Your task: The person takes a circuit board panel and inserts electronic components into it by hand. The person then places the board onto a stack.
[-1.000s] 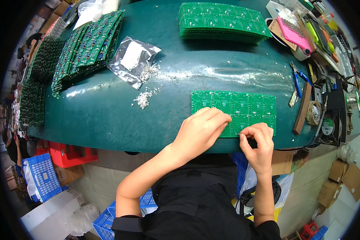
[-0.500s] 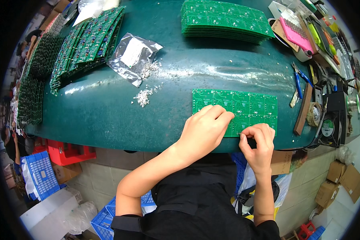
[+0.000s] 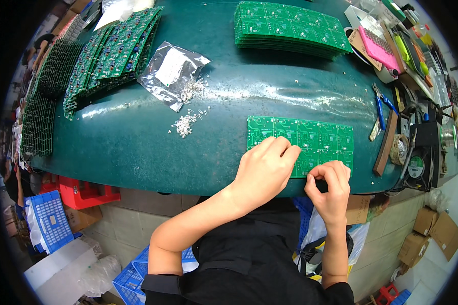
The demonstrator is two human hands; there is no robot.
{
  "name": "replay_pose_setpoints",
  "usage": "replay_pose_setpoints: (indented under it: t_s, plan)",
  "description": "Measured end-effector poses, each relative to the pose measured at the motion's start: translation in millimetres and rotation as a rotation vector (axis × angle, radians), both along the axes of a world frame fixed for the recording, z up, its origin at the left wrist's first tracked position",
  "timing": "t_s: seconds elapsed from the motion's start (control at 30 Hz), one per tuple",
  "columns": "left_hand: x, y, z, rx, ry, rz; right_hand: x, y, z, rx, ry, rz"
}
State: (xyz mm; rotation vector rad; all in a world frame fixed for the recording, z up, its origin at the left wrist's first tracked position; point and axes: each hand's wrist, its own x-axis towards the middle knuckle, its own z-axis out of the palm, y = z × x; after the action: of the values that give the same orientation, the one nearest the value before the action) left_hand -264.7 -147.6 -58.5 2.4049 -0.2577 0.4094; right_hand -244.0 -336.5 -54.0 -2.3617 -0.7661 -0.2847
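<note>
A green circuit board panel (image 3: 336, 134), divided into several small boards, lies flat near the table's front edge. My left hand (image 3: 265, 172) rests over its left part, fingers curled and closed; what they hold, if anything, is hidden. At the front edge of the panel, my right hand (image 3: 332, 192) has thumb and forefinger pinched together, and anything between them is too small to name. Left of the panel sits a small heap of white parts with thin leads (image 3: 184, 125). More of them spill from an open clear plastic bag (image 3: 170, 68) just behind.
A stack of green panels (image 3: 290, 25) stands at the back. Populated boards (image 3: 119, 51) lean together at the back left. On the right are blue-handled pliers (image 3: 379, 104), a wooden bar (image 3: 385, 143), a roll of tape (image 3: 399, 147) and a pink tray (image 3: 376, 46).
The whole view has shifted slightly. Both hands keep nearly the same places and closed fingers over the panel.
</note>
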Motion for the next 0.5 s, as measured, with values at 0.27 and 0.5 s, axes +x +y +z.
replay_pose_setpoints:
  t_s: [0.27,0.5]
  plan:
    - [1,-1,-3,0.003,-0.036,0.010,-1,3,4,-0.030,0.004,-0.016]
    - [0,-4,-1,0.082,-0.026,0.036,-4,8,13,-0.124,0.026,-0.017]
